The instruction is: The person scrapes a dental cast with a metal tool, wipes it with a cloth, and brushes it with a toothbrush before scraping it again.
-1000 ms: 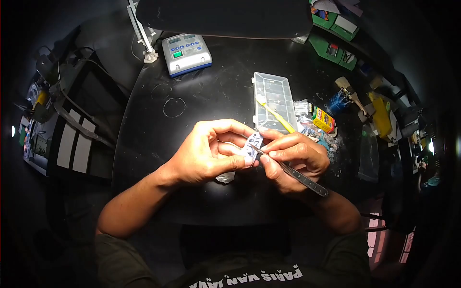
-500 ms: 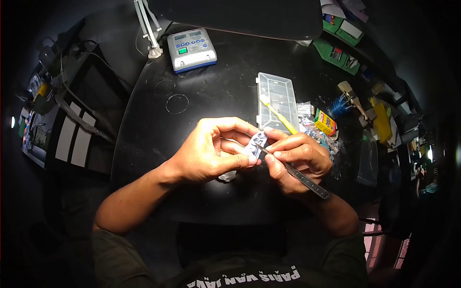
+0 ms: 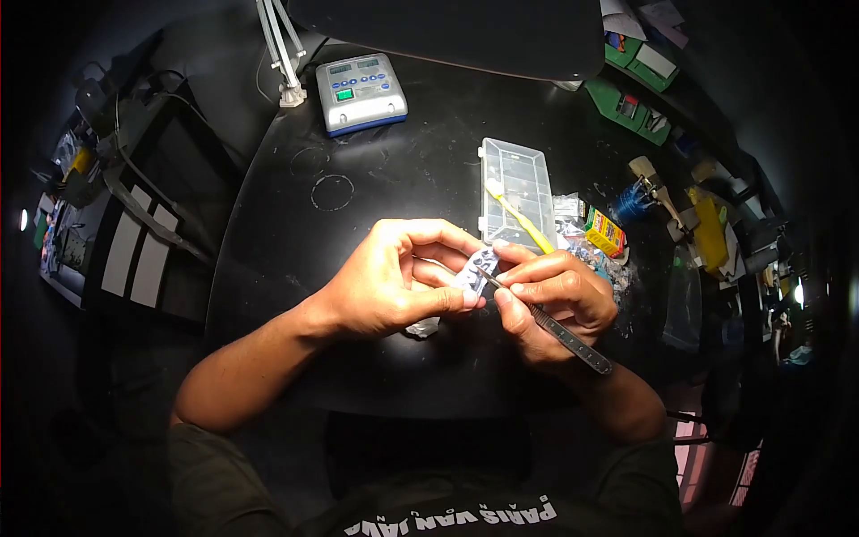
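Between the thumb and fingers of my left hand (image 3: pixel 394 277) is a small pale grey-blue part (image 3: pixel 480 267) with dark recesses; its exact kind is too small to tell. My right hand (image 3: pixel 564 300) grips black tweezers (image 3: pixel 570 338) like a pen, their tips reaching the face of the small part. Fingers of my right hand also come close to the part's upper edge. Below my left hand a crumpled whitish piece (image 3: pixel 422 328) lies on the black table (image 3: pixel 376 376), partly covered by the hand.
Beyond my hands, a yellow toothbrush (image 3: pixel 528 222) rests across a clear compartment box (image 3: pixel 514 161). A yellow-red-green small box (image 3: pixel 605 233) and a brush (image 3: pixel 646 170) are at the right. Back left stand a silver-blue device (image 3: pixel 360 94) and a white lamp arm (image 3: pixel 284 54).
The camera view has shifted very slightly. Both hands keep nearly the same pose, with the tweezer tips still at the small part.
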{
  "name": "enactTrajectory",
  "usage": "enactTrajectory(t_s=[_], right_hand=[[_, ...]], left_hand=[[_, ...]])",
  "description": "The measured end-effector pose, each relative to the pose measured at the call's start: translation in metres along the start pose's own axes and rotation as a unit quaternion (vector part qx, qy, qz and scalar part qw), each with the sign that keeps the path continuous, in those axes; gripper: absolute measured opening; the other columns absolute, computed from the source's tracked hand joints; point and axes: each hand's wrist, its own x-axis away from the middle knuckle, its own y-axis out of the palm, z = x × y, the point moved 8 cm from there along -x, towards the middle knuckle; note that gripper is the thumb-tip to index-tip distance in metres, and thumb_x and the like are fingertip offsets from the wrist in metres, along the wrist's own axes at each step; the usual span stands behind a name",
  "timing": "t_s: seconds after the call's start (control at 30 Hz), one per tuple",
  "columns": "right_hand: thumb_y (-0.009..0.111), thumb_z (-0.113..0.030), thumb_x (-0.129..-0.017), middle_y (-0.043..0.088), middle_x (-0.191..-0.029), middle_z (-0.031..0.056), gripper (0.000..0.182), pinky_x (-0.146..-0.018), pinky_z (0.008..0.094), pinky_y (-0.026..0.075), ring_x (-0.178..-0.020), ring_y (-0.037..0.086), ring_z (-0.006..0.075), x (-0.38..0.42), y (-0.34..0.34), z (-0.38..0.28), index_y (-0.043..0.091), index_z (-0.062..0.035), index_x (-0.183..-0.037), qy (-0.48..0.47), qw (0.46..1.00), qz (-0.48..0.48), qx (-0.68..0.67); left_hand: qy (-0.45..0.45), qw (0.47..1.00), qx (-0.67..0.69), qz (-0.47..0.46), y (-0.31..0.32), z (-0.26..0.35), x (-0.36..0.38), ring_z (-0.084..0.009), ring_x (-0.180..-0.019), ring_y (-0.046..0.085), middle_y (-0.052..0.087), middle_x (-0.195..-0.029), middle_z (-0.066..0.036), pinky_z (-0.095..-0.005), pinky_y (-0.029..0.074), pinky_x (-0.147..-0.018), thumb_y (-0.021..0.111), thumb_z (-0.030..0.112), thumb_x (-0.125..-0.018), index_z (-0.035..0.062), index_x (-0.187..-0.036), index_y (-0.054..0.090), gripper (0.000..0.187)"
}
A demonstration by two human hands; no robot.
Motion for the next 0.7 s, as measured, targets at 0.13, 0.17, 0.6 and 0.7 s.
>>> enactTrajectory(t_s=[0.13,0.17,0.6,0.7], right_hand=[[0.081,0.008,-0.082,0.075,-0.092,0.0176,0.017,-0.097,0.0483,0.065,-0.095,0.079,0.0326,0.0005,-0.0005,0.0008,0.071,0.0011,-0.093,0.002,1.000,-0.009,-0.003],[0.081,0.007,-0.082,0.075,-0.092,0.0177,0.017,-0.097,0.0482,0.065,-0.096,0.079,0.0328,-0.0004,-0.0005,0.0001,0.071,0.0010,-0.094,0.003,1.000,-0.012,-0.002],[0.081,0.009,-0.084,0.075,-0.092,0.0169,0.020,-0.103,0.0537,0.061,-0.090,0.078,0.0249,-0.0034,0.0050,-0.0045,0.070,-0.0014,-0.098,-0.007,0.998,-0.058,0.022],[0.083,0.006,-0.082,0.076,-0.092,0.0171,0.017,-0.099,0.0493,0.064,-0.091,0.079,0.0301,-0.0019,0.0022,-0.0019,0.073,0.0021,-0.095,-0.006,0.999,-0.035,-0.005]], left_hand=[[0.004,1.000,0.002,-0.001,-0.0005,-0.0007,-0.0001,-0.0255,-0.107,0.077,0.074,-0.118,-0.022,-0.0356,0.066,-0.095,0.080,-0.004,-0.093,-0.0117,-0.133,0.060,0.045],[0.005,1.000,0.001,-0.001,-0.0006,-0.0009,0.0000,-0.0254,-0.107,0.077,0.074,-0.118,-0.022,-0.0356,0.066,-0.095,0.080,-0.004,-0.092,-0.0117,-0.133,0.060,0.045],[0.013,1.000,-0.009,0.005,0.0009,-0.0025,0.0009,-0.0230,-0.106,0.077,0.074,-0.118,-0.020,-0.0347,0.065,-0.096,0.082,-0.006,-0.090,-0.0106,-0.129,0.063,0.044],[0.001,1.000,0.004,0.004,0.0012,-0.0034,0.0011,-0.0237,-0.107,0.077,0.074,-0.118,-0.020,-0.0349,0.066,-0.097,0.081,-0.007,-0.090,-0.0109,-0.130,0.063,0.044]])
